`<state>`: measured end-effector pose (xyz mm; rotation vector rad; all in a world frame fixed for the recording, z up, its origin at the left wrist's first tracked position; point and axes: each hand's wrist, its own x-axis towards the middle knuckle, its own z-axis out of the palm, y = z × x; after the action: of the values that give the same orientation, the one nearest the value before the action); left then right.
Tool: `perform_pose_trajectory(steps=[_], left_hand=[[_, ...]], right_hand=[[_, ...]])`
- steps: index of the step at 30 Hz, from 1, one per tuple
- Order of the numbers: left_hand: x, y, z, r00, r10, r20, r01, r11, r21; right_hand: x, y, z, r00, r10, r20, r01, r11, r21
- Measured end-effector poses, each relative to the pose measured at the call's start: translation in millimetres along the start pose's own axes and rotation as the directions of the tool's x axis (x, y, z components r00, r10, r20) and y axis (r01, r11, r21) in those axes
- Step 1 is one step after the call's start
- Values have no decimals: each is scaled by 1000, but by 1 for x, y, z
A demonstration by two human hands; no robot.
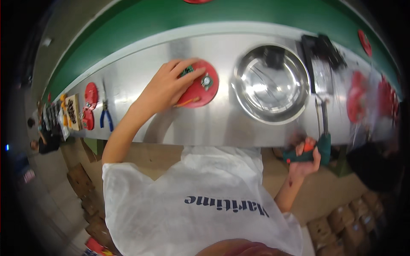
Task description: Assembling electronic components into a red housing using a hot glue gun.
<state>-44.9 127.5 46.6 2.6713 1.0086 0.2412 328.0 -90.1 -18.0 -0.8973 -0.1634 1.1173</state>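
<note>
My left hand [173, 83] rests on a round red plastic plate [209, 94], fingers stretched over it. A green circuit board [186, 71] shows partly under the fingers, and a small round metal part [207, 81] sits on the plate. An orange-yellow piece [188, 102] lies along the plate's near edge. At the table's front edge on the right, my right hand [308, 160] grips a dark green pistol-shaped soldering gun [324, 149] with an orange trigger. Its two thin metal rods point away from me, just right of the steel bowl [239, 96]. Motion blurs this hand a little.
Thin dark wires lie in the bowl. Blue-handled pliers [106, 116], red plastic parts [90, 96] and a tray of small dark pieces [73, 112] lie at left. A black stand [326, 53] is behind the bowl's right side. Blurred red parts [358, 97] are far right.
</note>
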Motion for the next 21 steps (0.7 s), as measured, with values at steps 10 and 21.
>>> perform_pose_trajectory(steps=[10,21], left_hand=[[14,124,-9,994,-62,-90,44,982,-186],[86,134,72,976,-187,-111,205,961,186]], right_hand=[[3,3,0,996,-84,-9,84,996,-23],[1,4,1,997,-73,27,74,997,-26]])
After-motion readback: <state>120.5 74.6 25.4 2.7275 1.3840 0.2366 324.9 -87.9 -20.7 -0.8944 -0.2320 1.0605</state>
